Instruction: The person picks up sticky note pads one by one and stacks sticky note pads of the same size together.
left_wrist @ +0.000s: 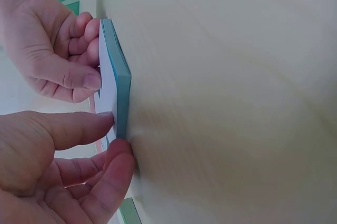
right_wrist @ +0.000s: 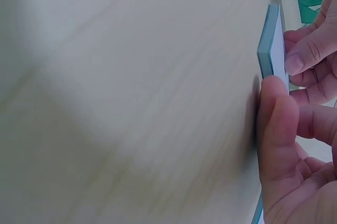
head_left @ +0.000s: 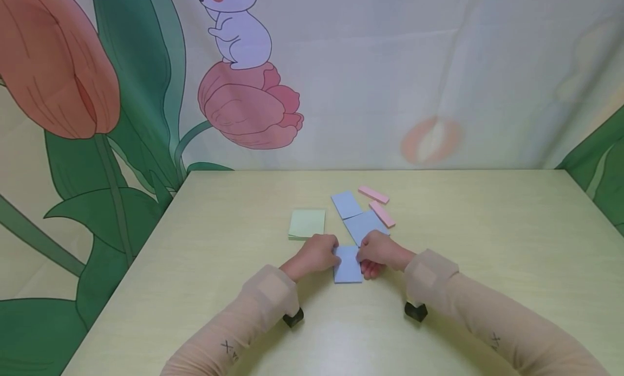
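A blue pad of sticky notes [head_left: 348,267] lies on the pale table [head_left: 487,257] in front of me. My left hand [head_left: 330,254] pinches its left edge; in the left wrist view the thumb [left_wrist: 100,122] lies on the top sheet and a finger [left_wrist: 120,156] curls against the side of the blue pad [left_wrist: 122,84]. My right hand [head_left: 364,257] grips the right edge. In the right wrist view its thumb [right_wrist: 275,124] presses the side of the blue pad [right_wrist: 267,45].
Two loose blue notes [head_left: 346,204] [head_left: 365,226] lie just beyond the hands, with two pink strips [head_left: 373,194] [head_left: 382,214] to their right. A green pad [head_left: 307,223] sits to the left. A printed cloth [head_left: 244,94] hangs behind the table.
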The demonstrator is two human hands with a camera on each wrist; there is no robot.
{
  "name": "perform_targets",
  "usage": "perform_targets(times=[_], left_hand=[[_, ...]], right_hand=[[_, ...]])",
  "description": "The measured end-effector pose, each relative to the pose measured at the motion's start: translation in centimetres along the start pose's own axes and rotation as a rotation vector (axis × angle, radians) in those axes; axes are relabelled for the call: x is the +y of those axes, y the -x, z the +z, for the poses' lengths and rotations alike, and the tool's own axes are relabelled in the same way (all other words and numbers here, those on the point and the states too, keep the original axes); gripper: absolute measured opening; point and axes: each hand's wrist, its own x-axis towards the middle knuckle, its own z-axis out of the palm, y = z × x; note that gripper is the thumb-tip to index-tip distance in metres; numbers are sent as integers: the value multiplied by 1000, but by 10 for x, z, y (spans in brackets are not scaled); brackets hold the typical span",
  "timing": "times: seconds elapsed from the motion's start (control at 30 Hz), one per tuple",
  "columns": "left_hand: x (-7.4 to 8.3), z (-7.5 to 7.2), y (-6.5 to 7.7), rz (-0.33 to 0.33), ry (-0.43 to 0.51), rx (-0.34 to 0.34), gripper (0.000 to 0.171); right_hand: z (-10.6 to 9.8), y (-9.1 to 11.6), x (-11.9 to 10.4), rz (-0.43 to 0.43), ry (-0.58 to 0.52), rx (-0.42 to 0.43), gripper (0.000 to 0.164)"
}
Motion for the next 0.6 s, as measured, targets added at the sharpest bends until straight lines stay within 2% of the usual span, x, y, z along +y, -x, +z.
perform_targets(times=[0.4, 0.6], left_hand=[[-2, 0, 3, 29, 4, 9, 27], [-7, -1, 7, -22, 32, 37, 22]], right_hand=[[-1, 11, 0, -23, -25, -32, 13], [0, 13, 6, -61, -61, -8, 9]])
